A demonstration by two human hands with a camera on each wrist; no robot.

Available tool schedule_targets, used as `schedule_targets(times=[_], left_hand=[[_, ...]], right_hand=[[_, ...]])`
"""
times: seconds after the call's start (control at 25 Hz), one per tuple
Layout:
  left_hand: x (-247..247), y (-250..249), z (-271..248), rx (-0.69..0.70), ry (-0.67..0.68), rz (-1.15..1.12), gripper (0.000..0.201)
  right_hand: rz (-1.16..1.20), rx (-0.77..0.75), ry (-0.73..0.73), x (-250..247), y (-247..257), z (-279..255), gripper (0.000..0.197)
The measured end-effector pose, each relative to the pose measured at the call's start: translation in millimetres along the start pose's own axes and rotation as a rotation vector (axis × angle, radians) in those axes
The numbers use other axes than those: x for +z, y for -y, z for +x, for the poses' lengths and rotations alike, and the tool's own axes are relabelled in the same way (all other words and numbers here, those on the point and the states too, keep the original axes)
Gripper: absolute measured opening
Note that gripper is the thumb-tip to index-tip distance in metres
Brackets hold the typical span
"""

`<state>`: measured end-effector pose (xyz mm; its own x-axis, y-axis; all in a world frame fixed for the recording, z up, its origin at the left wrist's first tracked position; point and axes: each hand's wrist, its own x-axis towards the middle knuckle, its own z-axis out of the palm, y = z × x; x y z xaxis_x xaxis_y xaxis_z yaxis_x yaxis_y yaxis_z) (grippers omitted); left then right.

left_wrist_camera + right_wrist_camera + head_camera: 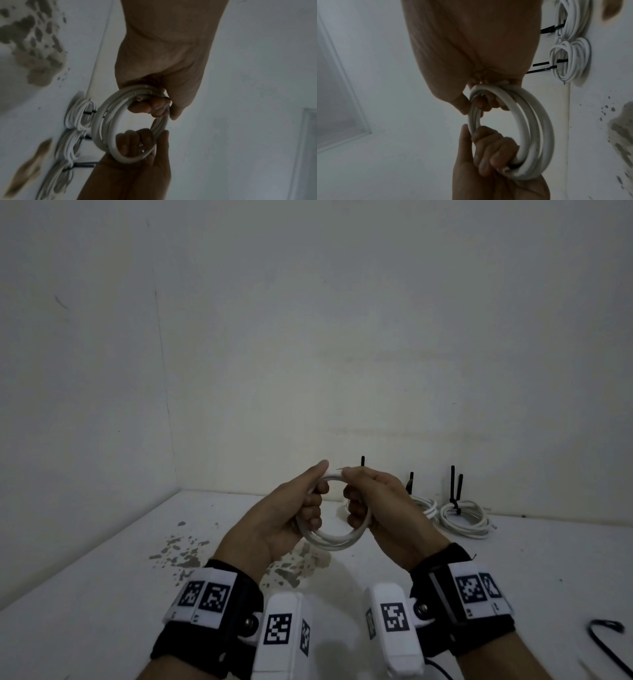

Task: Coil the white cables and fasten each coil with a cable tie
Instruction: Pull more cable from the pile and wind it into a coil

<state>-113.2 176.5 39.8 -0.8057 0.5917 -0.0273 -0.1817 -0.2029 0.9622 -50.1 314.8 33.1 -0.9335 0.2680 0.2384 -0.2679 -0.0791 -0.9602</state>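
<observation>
A white cable coil (334,539) of a few loops hangs in the air above the table, between my two hands. My left hand (310,501) grips its left side, fingers curled through the ring and thumb along the top. My right hand (356,501) grips the right side in the same way, its thumb meeting the left one at the top. In the left wrist view a cut cable end shows by the fingers (150,106) on the coil (109,135). The right wrist view shows the coil (536,135) held by both hands. No tie is on this coil.
Tied white coils (466,518) with upright black tie tails (454,484) lie at the back right against the wall, another coil (426,505) beside them. A loose black cable tie (606,642) lies at the near right. The white table (102,594) has chipped patches (181,553).
</observation>
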Motion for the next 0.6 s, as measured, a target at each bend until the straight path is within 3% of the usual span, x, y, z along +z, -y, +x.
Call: schedule_targets(times=[0.16,0.32,0.6], left_hand=[[5.6,2.9,-1.7,-0.066,0.084,-0.196,0.04],[10.7,3.7,-3.3,0.034,0.034,-0.096,0.032],[5.7,1.8,-2.8,0.027,-0.032,-0.056,0.041]], right_hand=[[0.045,-0.046,-0.165,2.9,-2.4,1.1,0.028],[0.089,-0.127,-0.301,8.2,-5.5,0.4,0.039],[-0.001,-0.152,-0.249,8.6,-6.0,-0.2,0.042]])
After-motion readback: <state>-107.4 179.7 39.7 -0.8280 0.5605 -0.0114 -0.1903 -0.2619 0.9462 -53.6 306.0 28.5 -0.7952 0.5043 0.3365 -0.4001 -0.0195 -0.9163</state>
